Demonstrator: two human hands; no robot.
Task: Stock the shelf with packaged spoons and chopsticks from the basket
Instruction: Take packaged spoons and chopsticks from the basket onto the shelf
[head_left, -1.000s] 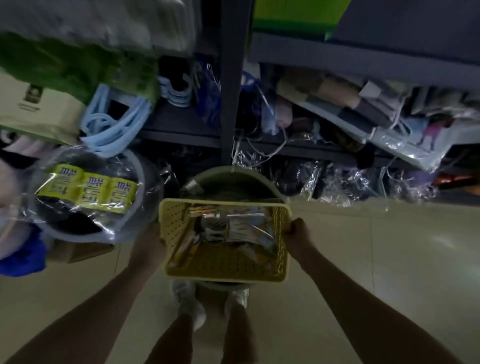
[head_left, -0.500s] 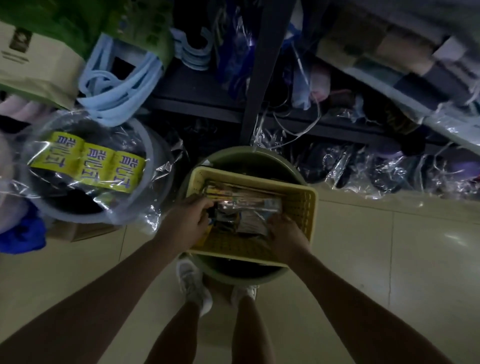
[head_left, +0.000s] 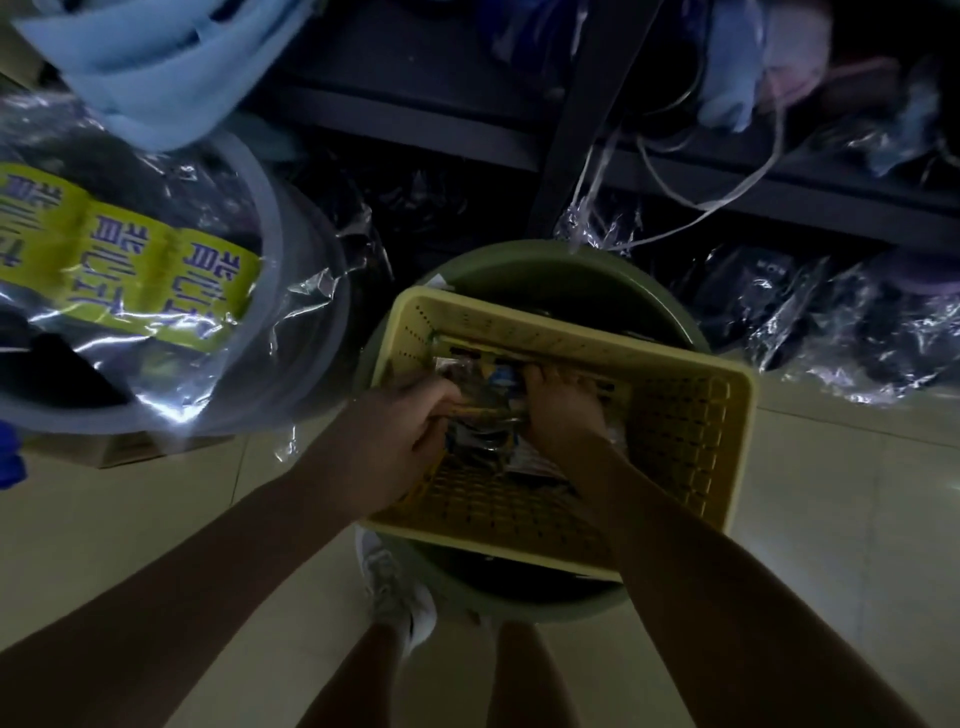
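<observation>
both hands are down inside the yellow perforated basket (head_left: 691, 431), which sits across the rim of a round green tub (head_left: 524, 265) standing on the tiled floor (head_left: 831, 519). the left hand (head_left: 400, 441) reaches over the basket's near-left corner, its fingers curled around the edge of a clear packet (head_left: 478, 415) in the heap of packaged spoons and chopsticks (head_left: 493, 374) — the grip looks like a pinch between thumb and fingers, though the dim light hides the detail. the right hand (head_left: 561, 410) lies just beside it, knuckles up, fingers bent down into the same heap; whether it really holds a packet or only presses on the pile cannot be told. the two hands are almost touching over the middle of the basket, and all of the packets lie toward its left half, leaving bare mesh on the right. a long flat packet lies against the basket's far wall, apart from both hands. behind the tub rises a dark shelf (head_left: 467, 130) with an upright post (head_left: 587, 119), its lower levels crowded with goods in crinkled clear wrap. to the left, a large grey basin (head_left: 291, 291) wrapped in plastic film carries a yellow label (head_left: 130, 254) with purple lettering, and pale blue plastic goods (head_left: 156, 62) hang above it. below the basket, a white shoe (head_left: 400, 597) shows on the floor between the person's legs.
</observation>
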